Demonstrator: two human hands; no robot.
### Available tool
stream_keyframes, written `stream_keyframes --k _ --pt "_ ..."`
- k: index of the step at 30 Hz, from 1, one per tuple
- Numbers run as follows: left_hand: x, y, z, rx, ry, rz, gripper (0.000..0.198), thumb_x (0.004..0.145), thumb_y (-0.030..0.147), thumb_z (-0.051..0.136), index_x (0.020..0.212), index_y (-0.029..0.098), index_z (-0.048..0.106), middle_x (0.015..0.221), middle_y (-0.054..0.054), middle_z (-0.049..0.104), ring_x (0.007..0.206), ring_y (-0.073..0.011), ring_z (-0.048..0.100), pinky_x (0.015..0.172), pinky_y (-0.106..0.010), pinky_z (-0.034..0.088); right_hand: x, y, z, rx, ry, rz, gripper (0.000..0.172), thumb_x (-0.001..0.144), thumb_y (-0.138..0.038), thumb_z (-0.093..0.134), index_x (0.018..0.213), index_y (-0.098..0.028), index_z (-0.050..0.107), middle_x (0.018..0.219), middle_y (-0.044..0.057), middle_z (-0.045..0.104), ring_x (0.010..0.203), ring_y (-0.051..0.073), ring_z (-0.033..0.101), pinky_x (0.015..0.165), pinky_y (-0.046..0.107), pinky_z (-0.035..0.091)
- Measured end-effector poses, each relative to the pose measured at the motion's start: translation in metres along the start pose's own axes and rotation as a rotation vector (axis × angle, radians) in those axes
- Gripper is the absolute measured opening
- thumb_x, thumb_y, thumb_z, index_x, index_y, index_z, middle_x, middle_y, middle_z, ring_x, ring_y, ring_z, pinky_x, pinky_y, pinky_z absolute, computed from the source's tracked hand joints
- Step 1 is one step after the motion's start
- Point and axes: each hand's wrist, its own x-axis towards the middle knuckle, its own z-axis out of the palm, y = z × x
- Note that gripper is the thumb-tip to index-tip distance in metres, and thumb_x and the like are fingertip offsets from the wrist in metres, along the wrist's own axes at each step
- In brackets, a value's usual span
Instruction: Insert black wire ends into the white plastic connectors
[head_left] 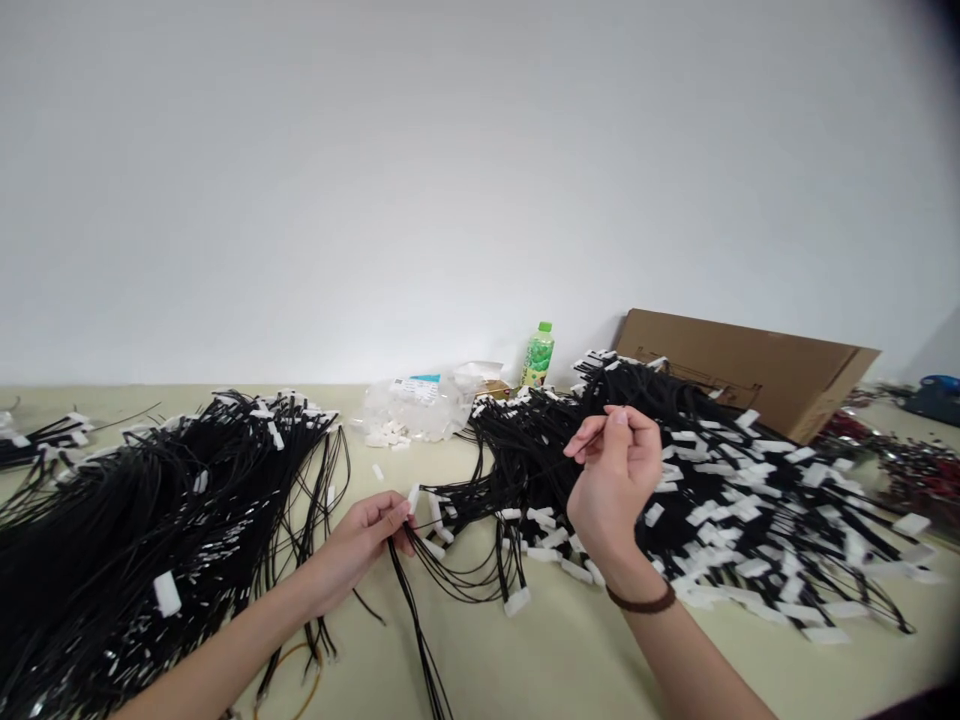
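Note:
My left hand [371, 533] is closed in a pinch on a white connector housing [413, 499], with black wires [411, 610] hanging from it toward the near table edge. My right hand [619, 475], wearing a dark band at the wrist, is raised over the right-hand pile, thumb pressed to curled fingers. Whatever it may pinch is too small to make out. Just right of my left hand lie loose wires with white connectors [517, 601]. A large pile of black wires with white connectors [720, 500] spreads beyond and beside my right hand.
Another heap of black wires [187, 500] covers the left of the table. At the back stand a clear plastic bag [420, 405] with white pieces, a green-capped bottle [537, 358] and a cardboard box [735, 365]. Red wires [919, 465] lie far right.

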Motion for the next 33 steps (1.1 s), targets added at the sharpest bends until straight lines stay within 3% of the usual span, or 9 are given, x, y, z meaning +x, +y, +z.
stream_keyframes --k 4,10,13,18,27,33 --pt "-0.001 -0.001 -0.001 -0.003 -0.005 -0.004 0.028 0.074 0.042 0.06 0.071 0.015 0.057 0.07 0.002 0.056 0.058 -0.009 0.048 0.061 -0.023 0.032 0.004 0.003 -0.001 -0.014 0.033 -0.008 0.024 0.083 -0.038 0.051 0.087 -0.015 0.046 0.057 -0.005 0.051 0.042 0.004 0.045 0.04 0.015 0.032" --pt "0.002 -0.002 -0.003 -0.027 -0.009 -0.005 0.027 0.074 0.041 0.06 0.071 0.015 0.058 0.073 0.0 0.058 0.06 -0.0091 0.049 0.062 -0.022 0.033 0.0 0.016 -0.002 -0.101 0.014 -0.069 0.024 0.082 -0.036 0.054 0.09 -0.014 0.051 0.067 -0.002 0.054 0.058 0.004 0.047 0.055 0.016 0.04" --pt "0.002 -0.001 -0.003 -0.065 -0.001 -0.007 0.025 0.073 0.04 0.062 0.072 0.015 0.058 0.073 0.0 0.059 0.061 -0.0095 0.049 0.063 -0.023 0.034 -0.007 0.018 -0.001 -0.118 -0.084 -0.034 0.023 0.083 -0.035 0.053 0.092 -0.015 0.051 0.072 -0.001 0.054 0.057 0.004 0.049 0.054 0.018 0.043" --pt "-0.001 0.002 -0.002 -0.11 0.003 -0.019 0.024 0.073 0.039 0.063 0.071 0.016 0.057 0.074 -0.001 0.06 0.064 -0.0104 0.05 0.065 -0.023 0.035 -0.026 0.015 0.001 -0.15 -0.358 -0.008 0.016 0.087 -0.031 0.047 0.096 -0.018 0.05 0.07 -0.002 0.052 0.05 0.004 0.047 0.043 0.016 0.039" --pt "0.004 -0.006 -0.006 -0.167 0.011 -0.019 0.023 0.075 0.037 0.061 0.073 0.015 0.057 0.074 -0.001 0.058 0.063 -0.0096 0.05 0.065 -0.023 0.036 -0.057 0.017 0.001 -0.472 -0.749 -0.458 0.013 0.086 -0.014 0.045 0.092 -0.016 0.057 0.07 0.001 0.058 0.06 0.005 0.051 0.054 0.015 0.042" --pt "0.003 -0.005 -0.006 -0.176 0.019 -0.008 0.025 0.072 0.039 0.064 0.071 0.014 0.058 0.073 -0.002 0.058 0.063 -0.0101 0.05 0.065 -0.024 0.036 -0.062 0.028 0.001 -0.516 -0.872 -0.666 0.015 0.083 -0.01 0.049 0.094 -0.016 0.058 0.075 0.002 0.063 0.067 0.008 0.056 0.061 0.019 0.045"
